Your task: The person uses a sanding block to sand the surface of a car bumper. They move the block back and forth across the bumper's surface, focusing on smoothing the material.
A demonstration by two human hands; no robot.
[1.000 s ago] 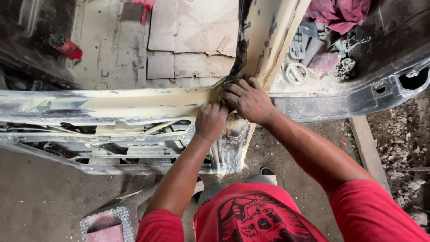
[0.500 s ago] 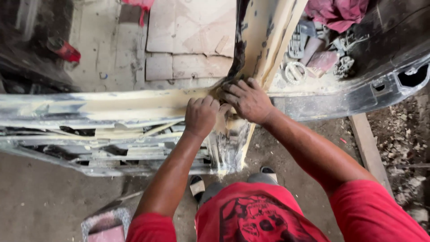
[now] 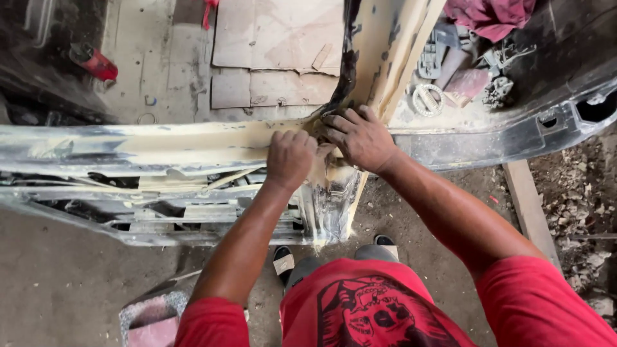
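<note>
Putty-coated car body panel (image 3: 193, 144), a long grey sheet-metal sill smeared with cream filler, runs left to right across the view at waist height, meeting an upright cream-coated pillar (image 3: 379, 58) near the middle. Both hands work at that junction.

Left hand (image 3: 290, 157): closed into a loose fist, knuckles up, pressed down on the filler just left of the joint. It looks to be gripping something small against the surface, likely abrasive paper, but what it grips is hidden under the fingers.

Right hand (image 3: 360, 136): fingers spread and bent, tips braced on the base of the pillar, touching the left hand's knuckles.

Step in hand, as judged: rubbing down the filler at the corner, one hand working, one steadying. Pale dust lies on the lower panel face (image 3: 331, 205) below the joint.

Next move calls for short, even strokes along the seam, light pressure at the panel edge, and a fingertip check for ridges.

Nearby: flattened cardboard sheets (image 3: 276, 51) on the floor beyond, a red can (image 3: 96, 61) far left, loose metal parts (image 3: 450, 77) and a pink rag (image 3: 488, 13) right.
</note>
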